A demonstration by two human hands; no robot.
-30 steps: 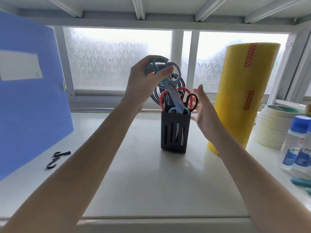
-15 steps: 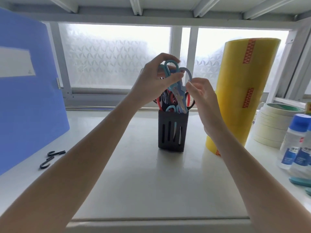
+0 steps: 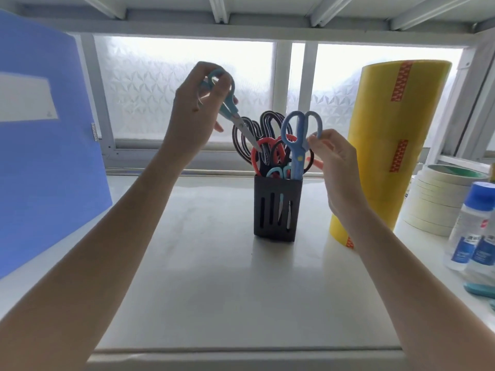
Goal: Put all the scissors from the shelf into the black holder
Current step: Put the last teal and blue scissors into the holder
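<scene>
Our left hand pinches teal scissors above-left of the black holder, tips down. Our right hand pinches blue scissors standing in it among crowded handles, yellow roll just right.

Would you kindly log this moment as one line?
left hand: holds teal scissors, tip down | right hand: seats blue scissors in black holder | step: inserting

holder black | folder blue | roll yellow

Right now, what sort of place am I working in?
Probably an office or stationery supply shelf by a frosted window: a holder full of scissors, stacked tape rolls, a blue folder and glue bottles.
</scene>
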